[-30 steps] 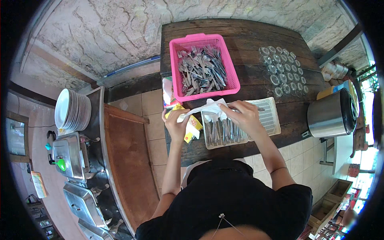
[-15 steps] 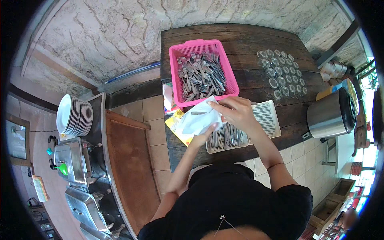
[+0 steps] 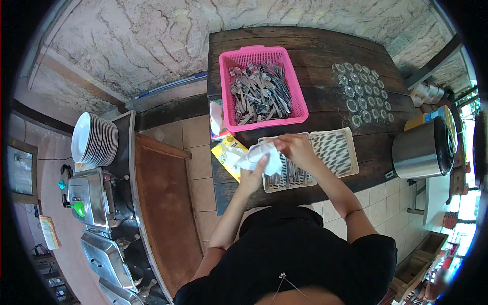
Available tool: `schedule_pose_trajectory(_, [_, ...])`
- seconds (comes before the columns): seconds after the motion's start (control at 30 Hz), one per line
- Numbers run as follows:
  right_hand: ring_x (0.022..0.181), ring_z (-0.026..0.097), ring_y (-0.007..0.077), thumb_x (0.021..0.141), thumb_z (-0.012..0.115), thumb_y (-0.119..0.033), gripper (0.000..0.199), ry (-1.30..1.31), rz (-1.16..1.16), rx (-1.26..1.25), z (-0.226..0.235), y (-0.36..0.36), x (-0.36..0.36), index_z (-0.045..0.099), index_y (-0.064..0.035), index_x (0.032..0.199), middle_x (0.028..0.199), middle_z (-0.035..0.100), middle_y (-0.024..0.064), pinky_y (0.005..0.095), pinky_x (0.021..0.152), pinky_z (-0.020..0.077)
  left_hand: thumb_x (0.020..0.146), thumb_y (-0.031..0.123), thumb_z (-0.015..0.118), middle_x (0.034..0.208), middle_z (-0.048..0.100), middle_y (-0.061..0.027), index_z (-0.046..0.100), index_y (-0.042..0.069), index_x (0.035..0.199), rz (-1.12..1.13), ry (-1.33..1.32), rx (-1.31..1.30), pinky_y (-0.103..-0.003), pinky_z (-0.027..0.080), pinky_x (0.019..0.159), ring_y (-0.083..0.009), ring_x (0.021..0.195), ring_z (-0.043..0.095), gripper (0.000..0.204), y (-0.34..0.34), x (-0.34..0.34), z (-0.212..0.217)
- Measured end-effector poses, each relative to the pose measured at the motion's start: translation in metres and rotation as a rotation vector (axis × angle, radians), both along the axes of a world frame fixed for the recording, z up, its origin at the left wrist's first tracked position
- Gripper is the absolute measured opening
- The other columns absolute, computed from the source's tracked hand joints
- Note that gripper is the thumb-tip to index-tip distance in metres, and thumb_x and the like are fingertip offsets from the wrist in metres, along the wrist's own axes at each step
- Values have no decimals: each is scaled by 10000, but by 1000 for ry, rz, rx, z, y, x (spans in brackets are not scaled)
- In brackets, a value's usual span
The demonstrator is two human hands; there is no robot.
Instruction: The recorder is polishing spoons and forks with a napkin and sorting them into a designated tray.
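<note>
A crumpled white napkin (image 3: 264,156) is bunched between my two hands over the near left part of the cream cutlery tray (image 3: 290,189). My left hand (image 3: 252,178) is closed on its lower side, thumb on top. On its right edge, my right hand (image 3: 296,150) pinches it with bent fingers. Whether a piece of cutlery is wrapped inside is hidden. Below my hands, several pieces of cutlery (image 3: 292,173) lie in the tray's left compartment. Beyond them stands a pink plastic basket (image 3: 304,109) heaped with loose forks, spoons and knives (image 3: 259,91).
A yellow packet (image 3: 223,155) with white tissue lies left of my hands. Upturned glasses (image 3: 362,94) stand in rows at the table's right, near a steel pot (image 3: 418,155). Stacked white plates (image 3: 94,140) and lidded steel food warmers (image 3: 89,198) line the left counter.
The napkin was spread flatter and is now gathered into a smaller bundle. My hands have come closer together around it. The view has shifted slightly.
</note>
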State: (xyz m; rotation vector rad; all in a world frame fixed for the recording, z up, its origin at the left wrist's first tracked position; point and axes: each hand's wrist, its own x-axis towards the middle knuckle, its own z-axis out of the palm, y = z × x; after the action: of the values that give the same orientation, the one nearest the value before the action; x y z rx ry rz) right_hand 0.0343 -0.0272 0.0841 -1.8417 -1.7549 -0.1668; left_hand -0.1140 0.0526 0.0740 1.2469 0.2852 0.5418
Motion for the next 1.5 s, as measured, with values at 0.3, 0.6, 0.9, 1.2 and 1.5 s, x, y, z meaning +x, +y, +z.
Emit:
schedule_pose_trajectory(0.3, [580, 557, 268, 747, 531, -178, 177, 279, 90, -248, -8, -17, -13, 589, -19, 798, 705, 580, 91, 348, 534, 447, 879, 260, 350, 1034, 541, -159, 492, -80, 1026, 164, 96, -259, -286, 406, 812, -194, 921, 535, 397, 15, 18, 10])
schedule_pose_trajectory(0.6, [601, 567, 273, 751, 550, -213, 165, 375, -99, -329, -20, -24, -11, 603, -83, 837, 657, 586, 112, 349, 554, 440, 895, 280, 261, 1046, 538, -113, 522, -23, 1028, 298, 54, 177, -305, 342, 870, -186, 964, 494, 422, 40, 11, -2])
schedule_pose_trajectory(0.9, [400, 521, 103, 743, 586, -150, 143, 932, -266, -396, -3, -25, -16, 582, -39, 833, 576, 595, 35, 229, 401, 390, 845, 459, 328, 989, 563, -139, 322, 64, 1231, -117, 580, -387, -366, 368, 791, -206, 786, 565, 552, 60, -30, -30])
schedule_pose_trajectory(1.2, [372, 486, 87, 771, 558, -108, 135, 1226, -87, -460, -14, -29, -7, 560, 26, 763, 618, 599, 79, 207, 359, 363, 711, 104, 636, 921, 557, -60, 300, 70, 1253, 143, 192, -63, -235, 426, 669, -99, 744, 525, 638, 68, -21, -30])
schedule_pose_trajectory(1.5, [374, 458, 75, 774, 562, -118, 156, 1402, 53, -636, 9, -30, -9, 548, 38, 767, 627, 588, 82, 192, 348, 341, 532, 227, 759, 1252, 351, -154, 114, 124, 1320, -108, 71, 224, -353, 345, 881, -250, 1122, 391, 1024, 53, -9, -45])
